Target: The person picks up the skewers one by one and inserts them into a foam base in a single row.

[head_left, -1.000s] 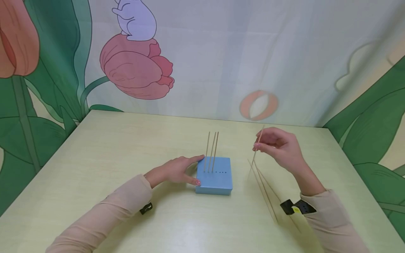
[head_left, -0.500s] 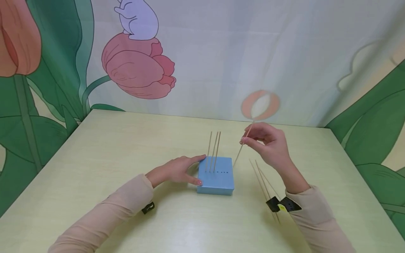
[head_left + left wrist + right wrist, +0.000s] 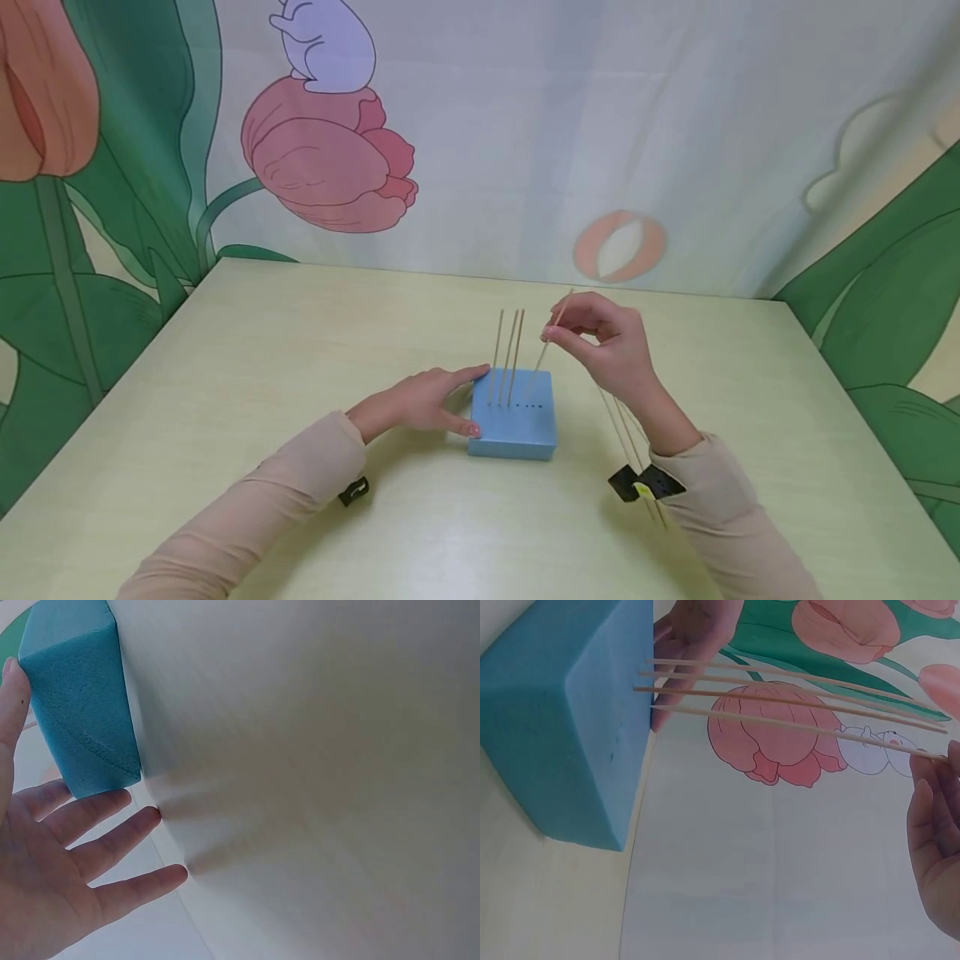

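A blue foam block [image 3: 513, 433] with a row of small holes lies on the table. Three thin wooden skewers [image 3: 515, 358] stand in its left holes, leaning slightly. My left hand [image 3: 420, 402] rests against the block's left side, its thumb at the front corner and index finger at the back; the left wrist view shows the fingers [image 3: 112, 847] spread and fairly straight. Between thumb and fingertips my right hand [image 3: 611, 342] pinches another wooden skewer [image 3: 780, 724], tilted, its lower end at the holes beside the standing ones. Whether that tip is inside a hole, I cannot tell.
Several loose skewers [image 3: 617, 433] lie on the pale table [image 3: 360, 533] right of the block, partly hidden under my right wrist and its black strap [image 3: 660, 483]. A curtain printed with flowers [image 3: 322, 158] hangs behind the table's back edge.
My right hand has carried the pinched skewer leftward from beside the loose skewers to over the block, its lower end coming to the holes. My left hand stays at the block.
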The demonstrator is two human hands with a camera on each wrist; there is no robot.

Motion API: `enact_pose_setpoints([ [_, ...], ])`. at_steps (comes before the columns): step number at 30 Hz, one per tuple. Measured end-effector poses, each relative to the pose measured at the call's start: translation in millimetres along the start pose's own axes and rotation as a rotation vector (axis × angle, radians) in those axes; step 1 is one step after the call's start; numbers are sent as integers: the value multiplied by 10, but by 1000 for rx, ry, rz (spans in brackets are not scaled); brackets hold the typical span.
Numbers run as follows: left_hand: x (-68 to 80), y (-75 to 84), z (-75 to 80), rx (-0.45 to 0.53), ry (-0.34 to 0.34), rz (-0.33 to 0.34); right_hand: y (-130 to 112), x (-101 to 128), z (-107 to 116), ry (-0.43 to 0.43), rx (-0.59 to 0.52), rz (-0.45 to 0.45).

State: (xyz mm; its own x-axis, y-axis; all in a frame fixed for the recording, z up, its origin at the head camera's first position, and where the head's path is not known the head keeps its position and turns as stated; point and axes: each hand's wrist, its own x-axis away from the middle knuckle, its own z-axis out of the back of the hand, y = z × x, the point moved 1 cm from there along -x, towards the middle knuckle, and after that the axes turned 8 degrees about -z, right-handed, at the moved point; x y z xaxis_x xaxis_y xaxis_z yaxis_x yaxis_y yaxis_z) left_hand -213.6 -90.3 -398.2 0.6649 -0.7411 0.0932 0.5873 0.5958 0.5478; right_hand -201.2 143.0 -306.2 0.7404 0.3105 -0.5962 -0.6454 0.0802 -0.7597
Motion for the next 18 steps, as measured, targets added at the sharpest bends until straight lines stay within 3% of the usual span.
enact_pose_setpoints([
  [18, 15, 10, 6, 3, 5, -5, 123, 62, -160, -19, 112, -19],
])
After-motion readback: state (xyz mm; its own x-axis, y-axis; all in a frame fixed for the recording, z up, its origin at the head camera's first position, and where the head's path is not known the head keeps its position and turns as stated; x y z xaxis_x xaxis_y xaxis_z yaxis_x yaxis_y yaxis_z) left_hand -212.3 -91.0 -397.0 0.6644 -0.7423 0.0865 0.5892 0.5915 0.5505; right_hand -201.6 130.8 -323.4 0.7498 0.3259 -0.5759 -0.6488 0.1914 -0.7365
